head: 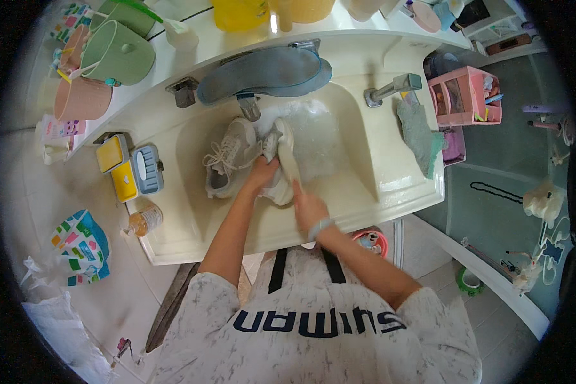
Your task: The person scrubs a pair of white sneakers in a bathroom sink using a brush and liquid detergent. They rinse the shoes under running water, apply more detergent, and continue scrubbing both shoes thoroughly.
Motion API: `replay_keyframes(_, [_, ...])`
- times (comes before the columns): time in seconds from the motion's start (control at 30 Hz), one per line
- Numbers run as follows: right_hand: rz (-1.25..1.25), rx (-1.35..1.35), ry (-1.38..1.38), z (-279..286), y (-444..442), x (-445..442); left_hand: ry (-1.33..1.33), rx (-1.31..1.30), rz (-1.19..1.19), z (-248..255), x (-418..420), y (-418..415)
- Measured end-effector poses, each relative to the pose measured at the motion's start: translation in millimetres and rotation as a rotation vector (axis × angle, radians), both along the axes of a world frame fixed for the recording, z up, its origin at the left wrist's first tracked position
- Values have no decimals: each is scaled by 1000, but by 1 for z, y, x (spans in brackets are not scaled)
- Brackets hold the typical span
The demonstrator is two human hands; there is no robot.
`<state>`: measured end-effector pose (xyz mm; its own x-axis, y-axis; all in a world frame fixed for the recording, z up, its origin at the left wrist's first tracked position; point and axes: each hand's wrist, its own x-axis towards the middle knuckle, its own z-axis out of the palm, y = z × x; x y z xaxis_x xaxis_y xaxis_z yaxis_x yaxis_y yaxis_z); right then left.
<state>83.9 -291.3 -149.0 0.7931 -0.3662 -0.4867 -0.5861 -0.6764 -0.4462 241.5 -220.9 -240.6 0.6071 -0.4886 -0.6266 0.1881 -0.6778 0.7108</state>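
Observation:
In the cream sink basin, my left hand grips a white sneaker by its upper. My right hand, blurred, has its fingers closed around the lower end of a pale, long-handled brush. The brush lies along the right side of that sneaker; its bristles are hidden. To the left, a second white sneaker with loose laces leans in the basin. Above both shoes juts the metal spout. Water wets the basin floor around them.
Blue-grey insoles rest across the back of the sink. A lever tap and a grey-green cloth are at right. On the left rim stand a soap box and an amber bottle. Green and pink cups line the shelf.

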Motion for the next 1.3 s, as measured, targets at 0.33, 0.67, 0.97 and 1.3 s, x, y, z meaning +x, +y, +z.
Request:
replay_keyframes(0.33, [-137, -39, -153, -23, -31, 63, -55, 174, -105, 27, 6, 6])
replay_keyframes(0.67, [-143, -99, 31, -96, -131, 80, -400, 310, -684, 35, 17, -15])
replay_keyframes(0.97, [-249, -37, -151, -73, -80, 38, 165, 38, -70, 12, -1, -10])
replay_keyframes(1.3, [26, -23, 99, -75, -42, 19, 678, -281, 842, -44, -9, -6])
